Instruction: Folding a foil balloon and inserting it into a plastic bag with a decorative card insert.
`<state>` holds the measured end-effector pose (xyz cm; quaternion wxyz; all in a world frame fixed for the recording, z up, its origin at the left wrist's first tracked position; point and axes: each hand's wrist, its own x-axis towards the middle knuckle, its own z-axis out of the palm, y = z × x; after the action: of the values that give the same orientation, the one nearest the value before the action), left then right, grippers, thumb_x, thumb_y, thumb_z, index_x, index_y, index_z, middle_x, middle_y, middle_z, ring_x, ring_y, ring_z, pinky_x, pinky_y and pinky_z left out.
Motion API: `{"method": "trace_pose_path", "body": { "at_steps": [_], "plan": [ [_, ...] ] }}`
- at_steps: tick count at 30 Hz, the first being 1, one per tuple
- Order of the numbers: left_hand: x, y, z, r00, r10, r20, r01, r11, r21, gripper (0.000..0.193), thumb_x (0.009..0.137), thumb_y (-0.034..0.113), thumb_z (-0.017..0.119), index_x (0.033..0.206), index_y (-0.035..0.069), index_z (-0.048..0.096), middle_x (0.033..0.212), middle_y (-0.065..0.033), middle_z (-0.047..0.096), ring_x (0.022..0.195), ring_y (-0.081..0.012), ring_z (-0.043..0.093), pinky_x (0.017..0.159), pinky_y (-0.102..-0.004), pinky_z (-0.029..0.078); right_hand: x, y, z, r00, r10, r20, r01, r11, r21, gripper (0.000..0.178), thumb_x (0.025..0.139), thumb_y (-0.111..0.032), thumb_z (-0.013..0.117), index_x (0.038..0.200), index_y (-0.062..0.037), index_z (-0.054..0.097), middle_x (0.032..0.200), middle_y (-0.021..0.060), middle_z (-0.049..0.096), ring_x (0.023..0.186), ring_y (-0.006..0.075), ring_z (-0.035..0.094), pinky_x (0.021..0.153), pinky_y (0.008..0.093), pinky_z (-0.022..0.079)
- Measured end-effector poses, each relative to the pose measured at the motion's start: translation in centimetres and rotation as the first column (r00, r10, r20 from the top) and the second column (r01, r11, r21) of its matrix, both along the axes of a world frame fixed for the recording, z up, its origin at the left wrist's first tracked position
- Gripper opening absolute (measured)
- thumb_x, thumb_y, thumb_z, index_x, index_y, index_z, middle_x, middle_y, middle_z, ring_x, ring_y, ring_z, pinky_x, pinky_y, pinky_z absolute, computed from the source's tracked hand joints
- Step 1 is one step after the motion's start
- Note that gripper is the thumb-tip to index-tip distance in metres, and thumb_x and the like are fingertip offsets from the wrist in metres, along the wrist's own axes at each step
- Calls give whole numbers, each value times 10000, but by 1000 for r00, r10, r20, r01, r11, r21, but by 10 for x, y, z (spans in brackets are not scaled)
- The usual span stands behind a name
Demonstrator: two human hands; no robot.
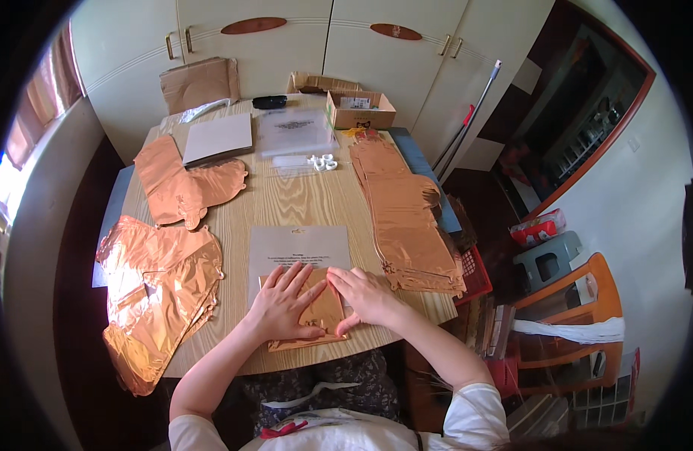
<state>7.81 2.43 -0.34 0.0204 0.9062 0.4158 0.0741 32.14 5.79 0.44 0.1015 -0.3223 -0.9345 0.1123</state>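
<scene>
A folded copper foil balloon point(325, 314) lies flat at the table's near edge, partly over a clear plastic bag point(309, 239) with printed text. My left hand point(285, 307) presses on its left side with fingers spread. At its right edge rests my right hand point(365, 299), fingers stretched and thumb apart, touching the foil. Flat, unfolded foil balloons point(162, 289) are piled at the near left, with another foil piece point(182, 184) beyond them. A long stack of copper foil balloons point(403, 218) runs along the right side.
Toward the back are a grey-white stack of sheets point(218, 139), clear bags point(295, 131), small white plastic pieces point(324, 161), a black item point(269, 101) and an open cardboard box point(361, 113). An orange wooden chair point(609, 316) stands right of the table.
</scene>
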Motion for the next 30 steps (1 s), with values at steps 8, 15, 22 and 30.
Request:
{"method": "trace_pose_path", "body": {
  "at_steps": [8,15,22,30],
  "plan": [
    [-3,0,5,1000,-25,18,26,999,-43,1143,669,851,537,1507,105,322,1524,-242,313,1434,-393,262,1152,-550,186,0,3,12,992,37,122,-30,998,-54,1171,520,-646,802,1344,100,433,1421,179,435,1207,307,482,1057,375,411],
    [-6,1,-1,999,-46,4,46,999,-10,1215,627,866,556,1499,55,316,1525,-252,303,1437,-397,249,1152,-549,177,-14,-15,18,961,-77,265,70,997,34,1201,591,-757,684,1390,91,395,1475,164,385,1233,303,451,1050,412,390],
    [-7,1,-1,999,-42,3,42,999,1,1203,644,876,533,1492,49,325,1529,-241,303,1447,-390,235,1166,-547,158,-2,-19,6,965,-83,250,64,995,81,1309,533,-817,662,1466,33,313,1548,132,300,1379,333,310,1118,488,248],
    [-44,0,15,987,-95,-126,88,994,-63,1300,549,891,594,1514,80,276,1563,-140,289,1453,-376,223,1171,-573,146,2,-16,1,944,-59,323,34,996,84,1364,513,-866,616,1501,2,254,1570,134,256,1439,346,231,1133,509,212]
  ]
}}
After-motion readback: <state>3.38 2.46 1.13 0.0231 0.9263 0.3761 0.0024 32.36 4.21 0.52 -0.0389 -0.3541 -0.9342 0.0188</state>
